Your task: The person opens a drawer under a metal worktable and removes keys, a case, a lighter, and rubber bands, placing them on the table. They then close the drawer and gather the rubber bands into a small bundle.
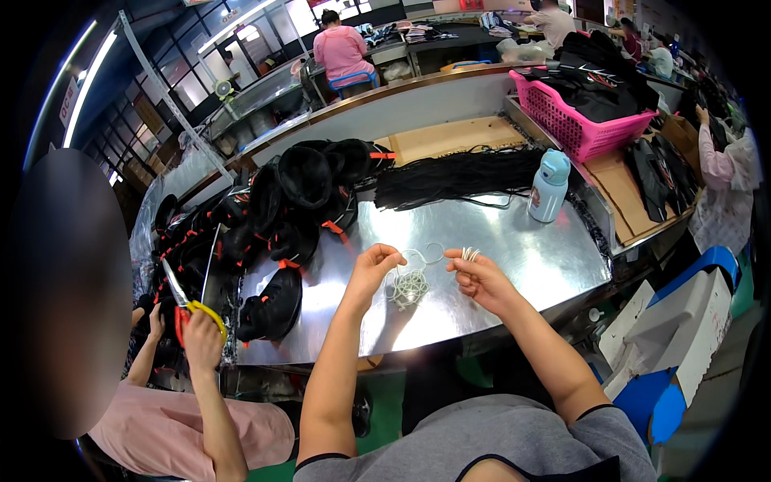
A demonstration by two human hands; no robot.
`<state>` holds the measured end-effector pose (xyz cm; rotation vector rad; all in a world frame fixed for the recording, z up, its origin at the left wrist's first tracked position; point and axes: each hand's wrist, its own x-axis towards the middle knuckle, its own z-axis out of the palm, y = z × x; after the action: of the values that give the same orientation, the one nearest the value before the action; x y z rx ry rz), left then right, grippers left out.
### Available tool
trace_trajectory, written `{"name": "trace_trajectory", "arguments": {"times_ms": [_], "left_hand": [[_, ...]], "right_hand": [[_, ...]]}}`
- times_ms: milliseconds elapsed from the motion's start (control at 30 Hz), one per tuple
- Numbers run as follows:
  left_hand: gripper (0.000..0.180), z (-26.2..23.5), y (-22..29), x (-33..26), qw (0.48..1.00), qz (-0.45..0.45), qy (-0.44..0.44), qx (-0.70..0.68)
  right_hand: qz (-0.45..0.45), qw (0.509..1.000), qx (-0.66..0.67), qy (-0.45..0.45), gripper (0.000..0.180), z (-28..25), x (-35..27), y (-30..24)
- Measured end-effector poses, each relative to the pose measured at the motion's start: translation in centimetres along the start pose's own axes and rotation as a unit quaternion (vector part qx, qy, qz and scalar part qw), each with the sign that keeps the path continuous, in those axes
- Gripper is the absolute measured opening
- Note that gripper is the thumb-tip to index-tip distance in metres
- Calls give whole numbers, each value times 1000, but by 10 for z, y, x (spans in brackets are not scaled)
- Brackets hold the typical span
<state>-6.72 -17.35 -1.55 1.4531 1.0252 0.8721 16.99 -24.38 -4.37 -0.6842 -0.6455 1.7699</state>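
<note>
Over the shiny metal table [490, 233], my left hand [375, 270] pinches one part of a thin white cord. My right hand [475, 277] is closed on another stretch of it, with small loops standing up above its fingers. Between my hands the white cord [408, 287] hangs in a tangled bunch, and a loose curl of it arches near my right fingertips. Whether the bunch touches the metal I cannot tell.
Black boots [305, 177] with orange tabs are heaped at the left. Black laces [458, 177] lie at the back, beside a light blue bottle [549, 186]. A pink basket [578, 120] stands at the back right. On my left, a co-worker's hand [202, 341] holds scissors [178, 289].
</note>
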Motion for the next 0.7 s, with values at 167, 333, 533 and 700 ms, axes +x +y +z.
{"name": "trace_trajectory", "arguments": {"times_ms": [167,333,533,700], "left_hand": [[10,-11,-12,8,995,17,64,72],[13,-43,-64,22,943,69,173,277],[17,-17,-61,-5,843,13,163,512],[19,-19,-68,-12,843,-53,97,527]], "right_hand": [[-15,999,-29,7,31,-3,-1,-3],[-2,999,-21,31,28,-13,-4,3],[-1,999,-7,43,27,-25,-8,8],[13,999,3,33,26,-21,-6,13]]}}
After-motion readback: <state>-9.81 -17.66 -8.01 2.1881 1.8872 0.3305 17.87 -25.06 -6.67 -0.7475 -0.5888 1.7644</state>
